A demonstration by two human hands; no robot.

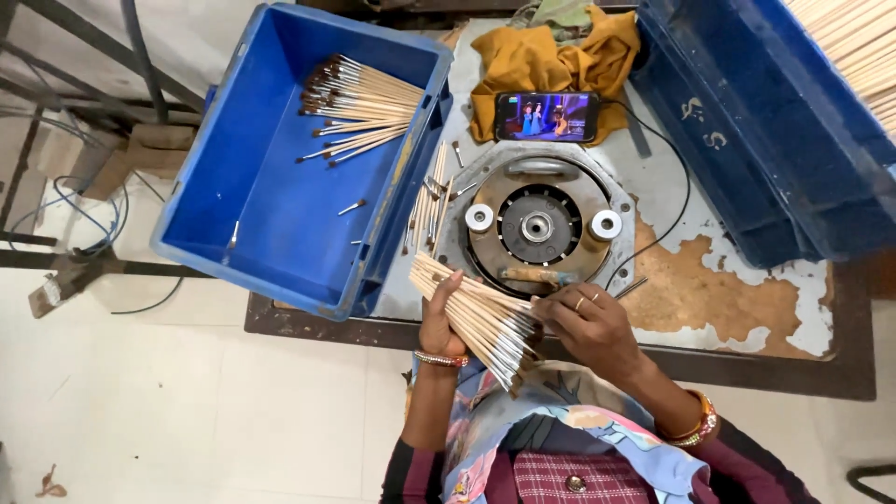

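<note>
My left hand (439, 322) grips a thick bundle of wooden brush handles with metal ferrules (471, 313), held slanted over the table's near edge. My right hand (590, 322), with rings on its fingers, touches the ferrule end of that bundle. Just beyond both hands sits a round metal machine plate (537, 227) with two white rollers and a hub in the middle. A single handle (537, 276) lies on the plate's near rim. Several loose handles (429, 201) lie left of the plate.
A blue plastic crate (271, 215) at the left holds a pile of finished brushes (359, 107). A phone (547, 116) with a lit screen leans on a mustard cloth (541, 56). A second blue bin (765, 131) stands at the right. The table top (709, 289) is worn.
</note>
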